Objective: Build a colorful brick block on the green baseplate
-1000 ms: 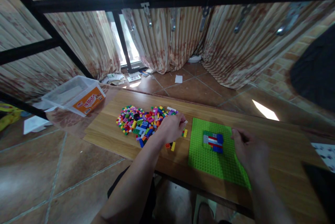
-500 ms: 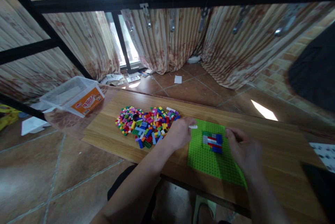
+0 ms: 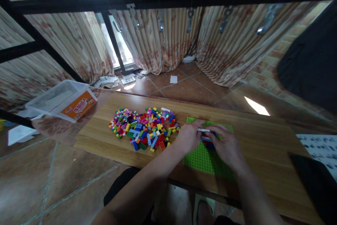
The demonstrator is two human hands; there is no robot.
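Observation:
My left hand (image 3: 190, 136) is closed on a thin white toy brick (image 3: 203, 130), pinched at the fingertips over the green baseplate (image 3: 197, 160). My right hand (image 3: 226, 145) comes in from the right, its thumb and fingers closed around the white brick's right end. Beneath the fingers, a small build of blue, red and white bricks (image 3: 207, 142) sits on the baseplate, largely covered by my hands. To the left of my left hand, a loose pile of multicoloured bricks (image 3: 143, 133) spreads over the wooden table (image 3: 100, 137).
A clear plastic box (image 3: 59, 95) with an orange label stands at the table's left end. At the right lie a dark flat object (image 3: 313, 179) and a printed sheet (image 3: 318, 147). A black metal frame (image 3: 168, 2) with hooks crosses in front of the curtains.
My left hand has carried the white brick rightward from the baseplate's edge to above the build. My right hand has moved left to meet it. The view has shifted slightly.

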